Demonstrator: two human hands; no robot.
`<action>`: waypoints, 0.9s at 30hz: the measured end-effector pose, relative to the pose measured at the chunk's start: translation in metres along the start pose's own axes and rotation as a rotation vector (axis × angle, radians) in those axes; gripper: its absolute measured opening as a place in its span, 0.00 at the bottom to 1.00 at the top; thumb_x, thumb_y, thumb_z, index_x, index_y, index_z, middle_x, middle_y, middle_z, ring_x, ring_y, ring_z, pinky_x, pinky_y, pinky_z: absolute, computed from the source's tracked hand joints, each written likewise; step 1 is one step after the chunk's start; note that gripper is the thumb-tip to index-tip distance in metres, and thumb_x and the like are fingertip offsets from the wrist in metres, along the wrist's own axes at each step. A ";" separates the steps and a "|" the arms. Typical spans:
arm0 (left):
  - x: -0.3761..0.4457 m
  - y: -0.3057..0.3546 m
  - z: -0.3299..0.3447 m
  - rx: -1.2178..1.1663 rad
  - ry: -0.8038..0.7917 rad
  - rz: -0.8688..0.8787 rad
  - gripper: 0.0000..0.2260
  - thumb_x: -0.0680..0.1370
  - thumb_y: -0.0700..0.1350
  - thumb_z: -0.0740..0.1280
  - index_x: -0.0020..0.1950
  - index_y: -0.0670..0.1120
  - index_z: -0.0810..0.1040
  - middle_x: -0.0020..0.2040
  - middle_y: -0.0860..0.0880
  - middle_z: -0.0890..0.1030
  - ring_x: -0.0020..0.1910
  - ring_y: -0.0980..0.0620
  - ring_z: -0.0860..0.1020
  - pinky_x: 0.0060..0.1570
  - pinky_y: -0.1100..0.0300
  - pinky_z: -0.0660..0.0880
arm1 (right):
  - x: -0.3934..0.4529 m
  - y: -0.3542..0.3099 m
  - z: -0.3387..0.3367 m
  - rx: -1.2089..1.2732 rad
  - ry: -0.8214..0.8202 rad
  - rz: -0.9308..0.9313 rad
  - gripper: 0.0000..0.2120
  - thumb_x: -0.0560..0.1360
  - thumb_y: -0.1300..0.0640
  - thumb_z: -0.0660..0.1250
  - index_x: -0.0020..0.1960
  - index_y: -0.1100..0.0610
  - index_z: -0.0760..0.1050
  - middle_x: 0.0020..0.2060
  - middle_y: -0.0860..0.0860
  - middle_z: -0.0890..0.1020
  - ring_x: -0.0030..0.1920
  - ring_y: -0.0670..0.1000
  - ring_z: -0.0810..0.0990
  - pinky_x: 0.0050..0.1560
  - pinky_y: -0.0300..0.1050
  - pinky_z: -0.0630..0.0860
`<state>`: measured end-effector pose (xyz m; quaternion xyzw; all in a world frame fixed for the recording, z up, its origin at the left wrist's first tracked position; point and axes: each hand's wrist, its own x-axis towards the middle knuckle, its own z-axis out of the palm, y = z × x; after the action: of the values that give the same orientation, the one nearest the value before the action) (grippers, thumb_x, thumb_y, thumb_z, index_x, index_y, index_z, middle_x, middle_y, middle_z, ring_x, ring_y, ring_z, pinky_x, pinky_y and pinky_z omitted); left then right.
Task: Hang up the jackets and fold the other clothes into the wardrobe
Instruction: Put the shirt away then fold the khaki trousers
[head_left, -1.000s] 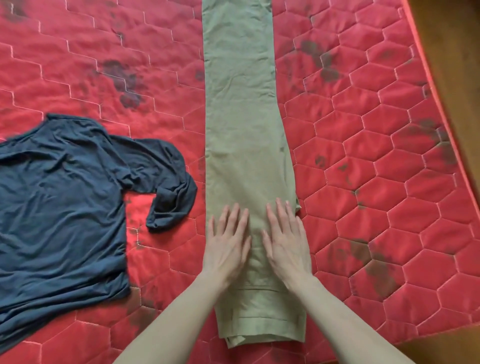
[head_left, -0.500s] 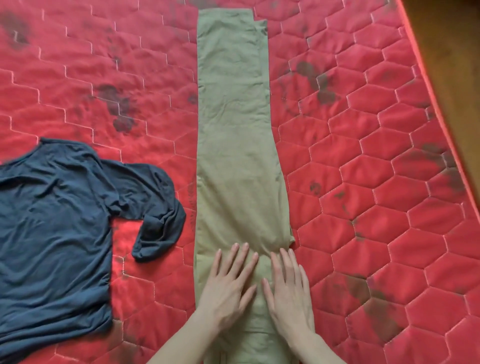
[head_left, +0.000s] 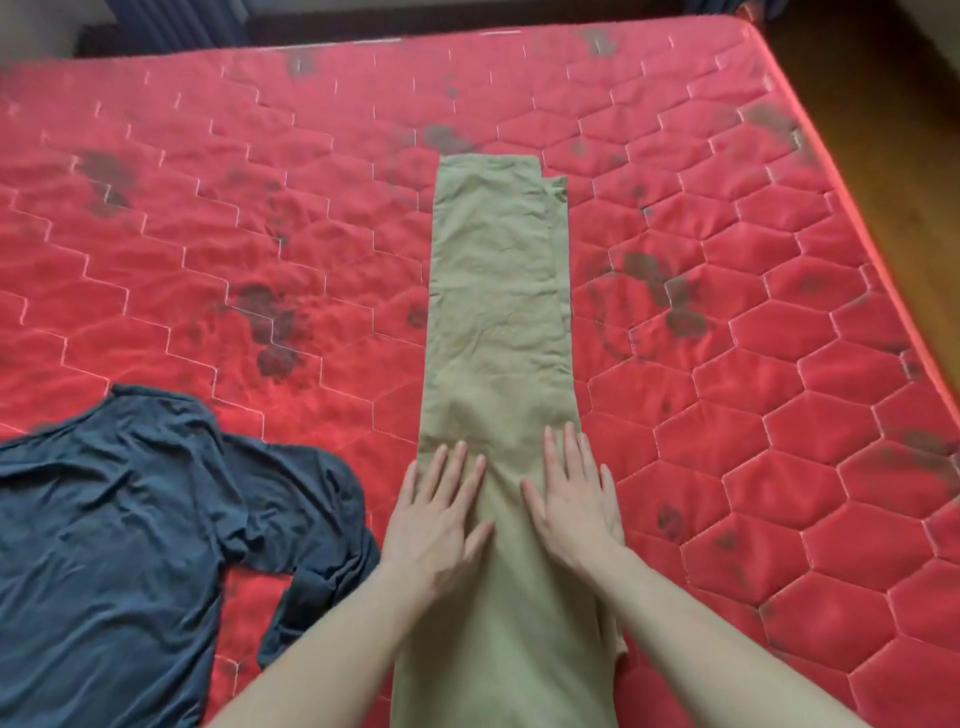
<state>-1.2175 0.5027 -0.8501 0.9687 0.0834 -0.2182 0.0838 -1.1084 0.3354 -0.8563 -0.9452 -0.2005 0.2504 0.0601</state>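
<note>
1. A pair of olive-green trousers lies flat on a bed, folded lengthwise into one long narrow strip. It runs from the 6 o'clock edge of the view straight up toward 12 o'clock, a little right of centre.
2. At the far end, the two leg ends do not line up; one shows just beside the other on its right.
3. The left hand rests palm down on the left edge of the trousers, at about 6 o'clock. Its fingers are straight and spread; it grips nothing.
4. The right hand lies palm down on the right edge of the strip, level with the left hand. Its fingers are also straight, pressing on the cloth. A gap of fabric shows between the two hands.
5. A dark blue long-sleeved shirt lies spread at 8 o'clock, its sleeve bent near the left forearm.
6. The mattress under both garments is red, quilted in hexagons, with dark stains.
7. Wooden floor shows at 2 o'clock.
</note>
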 end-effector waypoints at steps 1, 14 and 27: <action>0.014 -0.006 -0.003 -0.009 -0.007 -0.019 0.34 0.84 0.65 0.46 0.84 0.54 0.36 0.83 0.49 0.34 0.83 0.47 0.35 0.81 0.44 0.36 | 0.013 -0.003 -0.004 0.000 0.000 0.014 0.36 0.85 0.38 0.49 0.85 0.48 0.36 0.84 0.49 0.36 0.84 0.50 0.37 0.83 0.56 0.47; 0.177 -0.050 -0.055 -0.021 0.080 0.044 0.36 0.84 0.67 0.46 0.85 0.54 0.36 0.84 0.46 0.32 0.82 0.48 0.31 0.81 0.44 0.38 | 0.163 -0.018 -0.076 0.144 0.344 -0.040 0.34 0.81 0.47 0.67 0.83 0.52 0.59 0.75 0.55 0.69 0.72 0.59 0.68 0.70 0.55 0.68; 0.190 -0.055 -0.073 -0.039 0.241 0.097 0.37 0.81 0.68 0.43 0.86 0.51 0.46 0.86 0.46 0.42 0.84 0.50 0.38 0.82 0.45 0.43 | 0.262 -0.052 -0.137 0.860 0.445 0.242 0.09 0.81 0.60 0.65 0.59 0.63 0.73 0.50 0.57 0.80 0.56 0.61 0.79 0.57 0.52 0.71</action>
<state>-1.0299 0.5948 -0.8752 0.9890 0.0501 -0.0944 0.1024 -0.8504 0.4879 -0.8436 -0.8818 0.0496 0.1077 0.4565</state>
